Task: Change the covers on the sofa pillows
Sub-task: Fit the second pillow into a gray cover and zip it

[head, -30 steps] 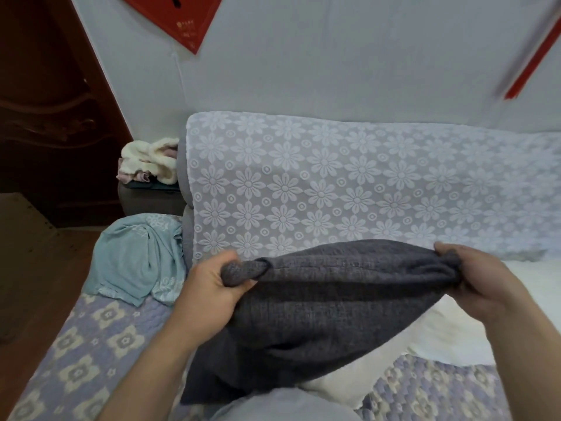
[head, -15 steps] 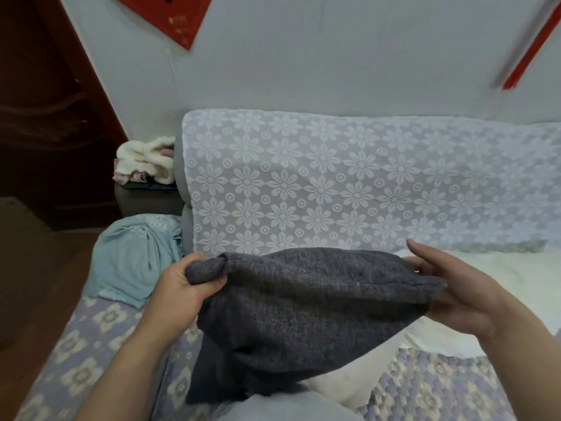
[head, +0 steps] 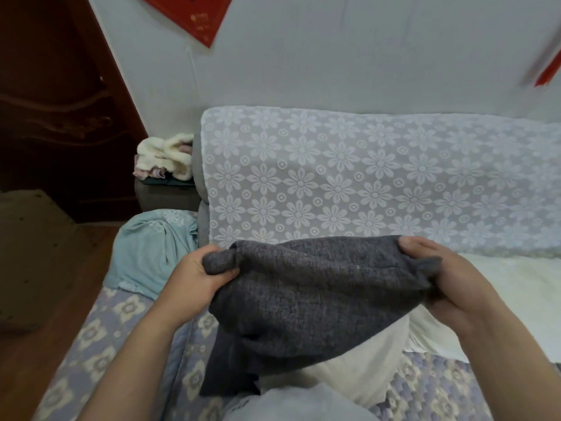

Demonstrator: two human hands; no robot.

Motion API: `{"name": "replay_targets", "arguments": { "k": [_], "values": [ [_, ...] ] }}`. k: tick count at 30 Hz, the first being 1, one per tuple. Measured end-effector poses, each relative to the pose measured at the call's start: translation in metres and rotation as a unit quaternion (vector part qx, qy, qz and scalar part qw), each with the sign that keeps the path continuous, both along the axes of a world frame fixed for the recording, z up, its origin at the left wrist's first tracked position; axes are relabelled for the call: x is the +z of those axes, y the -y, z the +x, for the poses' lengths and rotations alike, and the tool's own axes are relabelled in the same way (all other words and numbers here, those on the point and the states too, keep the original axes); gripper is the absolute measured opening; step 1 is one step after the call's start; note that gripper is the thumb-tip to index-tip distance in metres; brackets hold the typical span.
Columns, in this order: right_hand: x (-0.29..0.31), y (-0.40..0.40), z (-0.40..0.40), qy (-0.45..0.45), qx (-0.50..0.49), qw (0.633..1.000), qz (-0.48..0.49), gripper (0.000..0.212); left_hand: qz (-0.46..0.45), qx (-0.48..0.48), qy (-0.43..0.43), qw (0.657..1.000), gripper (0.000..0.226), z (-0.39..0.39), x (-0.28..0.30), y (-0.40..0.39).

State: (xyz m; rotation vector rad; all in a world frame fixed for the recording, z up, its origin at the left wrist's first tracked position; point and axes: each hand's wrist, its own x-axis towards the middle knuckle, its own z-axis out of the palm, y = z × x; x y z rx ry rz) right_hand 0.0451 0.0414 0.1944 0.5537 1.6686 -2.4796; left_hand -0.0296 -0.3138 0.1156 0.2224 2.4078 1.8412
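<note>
- Left hand (head: 194, 279) gripped one top corner of the dark grey pillow cover (head: 306, 302), fingers curled round a bunched knob of cloth.
- Right hand (head: 449, 287) pinched the opposite corner, thumb on top, fingers tucked under the fabric.
- Cover was held stretched between both hands, above the sofa seat (head: 100, 329); its lower part hung slack and folded toward the person.
- Beneath the cover lay a bare cream-white pillow (head: 373, 360) on the seat, partly hidden by the grey cloth.
- More white bedding or padding (head: 516, 287) sat on the seat to the right; could not tell what kind.
- Sofa back wore a white floral lace throw (head: 364, 177).
- Light teal cloth (head: 151, 250) lay crumpled at the seat's left end.
- Cream fluffy bundle (head: 167, 156) rested on the sofa arm behind it.
- Red paper hanging (head: 194, 13) on the wall above.
</note>
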Motion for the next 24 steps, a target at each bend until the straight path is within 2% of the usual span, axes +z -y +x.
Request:
{"name": "replay_targets", "arguments": {
  "k": [1,3,5,7,9,11,12,13,14,15,16,18,22,24],
  "values": [
    [-0.004,-0.001,-0.002,-0.021,-0.031,0.998,0.056,0.017,-0.021,-0.022,0.000,1.000,0.027,-0.001,-0.001,0.000],
    [-0.004,-0.002,-0.004,-0.054,-0.045,0.989,0.131,0.015,-0.062,-0.059,0.002,0.996,0.044,-0.002,-0.004,0.003],
    [-0.002,-0.009,-0.003,-0.034,-0.025,0.991,0.128,0.024,-0.071,-0.082,0.015,0.994,0.055,-0.002,-0.003,0.005],
    [-0.003,-0.019,-0.001,0.037,0.031,0.997,0.066,0.025,-0.057,-0.105,0.024,0.993,0.061,0.000,0.001,0.008],
    [-0.005,-0.023,0.004,0.105,0.095,0.989,-0.029,0.027,0.000,-0.112,0.044,0.993,0.074,0.003,0.003,0.011],
    [-0.021,-0.031,0.006,0.114,0.042,0.983,-0.135,0.055,0.079,-0.096,0.078,0.989,0.070,0.008,0.001,0.011],
    [-0.024,-0.030,0.008,0.109,0.006,0.976,-0.190,0.053,0.107,-0.090,0.081,0.987,0.054,0.011,0.002,0.008],
    [-0.028,-0.029,0.007,0.104,-0.041,0.972,-0.208,0.031,0.113,-0.077,0.071,0.988,0.036,0.014,0.002,0.005],
    [-0.024,-0.026,0.010,0.096,-0.076,0.970,-0.211,0.007,0.108,-0.063,0.056,0.991,0.028,0.015,0.002,0.000],
    [-0.024,-0.024,0.012,0.104,-0.102,0.968,-0.202,0.023,0.105,-0.054,0.045,0.992,0.028,0.016,0.001,-0.004],
    [-0.025,-0.025,0.012,0.128,-0.109,0.968,-0.184,0.030,0.112,-0.050,0.049,0.991,0.035,0.016,0.000,-0.008],
    [-0.032,-0.032,0.013,0.177,-0.101,0.972,-0.119,0.032,0.142,-0.056,0.081,0.985,0.051,0.015,-0.001,-0.012],
    [-0.055,-0.040,0.017,0.258,-0.071,0.959,0.091,0.035,0.148,-0.044,0.087,0.984,0.024,0.012,0.008,-0.016],
    [-0.066,-0.040,0.018,0.275,-0.056,0.951,0.127,0.035,0.105,-0.024,0.078,0.991,0.028,0.010,0.011,-0.020]
  ]
}}
